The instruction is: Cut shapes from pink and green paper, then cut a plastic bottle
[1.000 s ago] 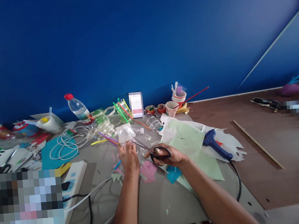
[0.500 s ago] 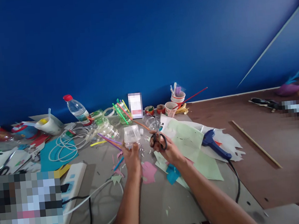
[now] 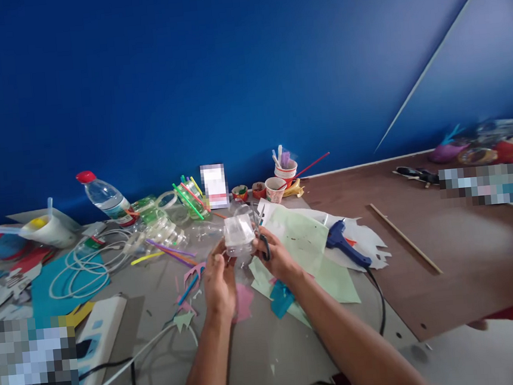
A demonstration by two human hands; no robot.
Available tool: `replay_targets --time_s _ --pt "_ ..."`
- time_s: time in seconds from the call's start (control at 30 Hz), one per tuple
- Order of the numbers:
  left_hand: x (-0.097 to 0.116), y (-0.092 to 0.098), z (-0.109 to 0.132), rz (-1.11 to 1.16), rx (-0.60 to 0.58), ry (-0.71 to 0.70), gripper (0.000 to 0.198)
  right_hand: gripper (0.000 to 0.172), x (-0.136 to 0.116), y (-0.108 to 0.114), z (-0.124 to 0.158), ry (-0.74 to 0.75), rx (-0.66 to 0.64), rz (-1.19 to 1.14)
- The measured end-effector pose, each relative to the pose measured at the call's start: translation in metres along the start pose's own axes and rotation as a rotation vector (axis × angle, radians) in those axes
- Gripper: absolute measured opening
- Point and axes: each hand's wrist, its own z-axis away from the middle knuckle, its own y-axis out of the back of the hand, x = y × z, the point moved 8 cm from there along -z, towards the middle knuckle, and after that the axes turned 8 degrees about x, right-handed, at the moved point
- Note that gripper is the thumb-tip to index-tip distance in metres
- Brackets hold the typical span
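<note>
In front of me a clear plastic cup-like piece [image 3: 238,235], whitish on its upper face, is held up between my hands. My left hand [image 3: 220,282] grips it from the left, thumb towards me. My right hand [image 3: 280,256] holds a pair of black-handled scissors [image 3: 265,247], blades pointing up and away, and its fingertips reach the right side of the plastic piece. Below lie pink paper [image 3: 244,301] and a blue scrap [image 3: 282,300]. Light green sheets [image 3: 302,230] spread beside my right hand.
A blue glue gun [image 3: 347,245] lies on white torn paper at right, near a wooden stick [image 3: 404,237]. Left are coiled white cable [image 3: 77,274], a power strip [image 3: 102,332] and a red-capped bottle [image 3: 106,196]. Paper cups [image 3: 275,189] stand along the blue wall.
My right hand with the scissors has moved left to the plastic piece and now touches it. My left hand has turned around its side. The view has swung slightly right.
</note>
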Motion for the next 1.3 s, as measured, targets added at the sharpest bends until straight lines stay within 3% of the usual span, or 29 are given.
replay_targets --time_s 0.17,0.3,0.43,0.57,0.63,0.77,0.93,1.3 --pt "-0.006 -0.004 -0.004 0.176 -0.015 0.200 0.042 0.033 -0.003 -0.012 0.006 -0.016 -0.177 -0.072" --pt "-0.015 -0.019 0.007 0.135 -0.173 0.328 0.047 0.040 -0.006 -0.016 0.009 0.018 -0.227 -0.024" --pt "-0.025 -0.017 0.012 0.094 -0.151 0.417 0.039 0.049 -0.006 -0.014 0.004 0.059 -0.206 0.072" --pt "-0.019 -0.017 0.007 0.091 -0.150 0.333 0.039 0.055 -0.010 0.002 -0.003 0.176 -0.038 0.217" --pt "-0.012 -0.010 0.000 0.076 -0.080 0.230 0.039 0.053 -0.013 0.004 -0.002 0.211 -0.042 0.239" --pt "-0.004 0.012 -0.013 0.066 0.110 0.096 0.041 0.054 -0.018 -0.006 0.009 0.148 -0.211 0.198" --pt "0.000 0.025 -0.021 0.112 0.162 0.052 0.039 0.057 -0.003 -0.026 0.032 -0.186 -0.542 0.229" --pt "0.008 0.029 -0.022 0.120 0.217 0.013 0.040 0.056 0.007 -0.037 0.041 -0.270 -0.622 0.297"
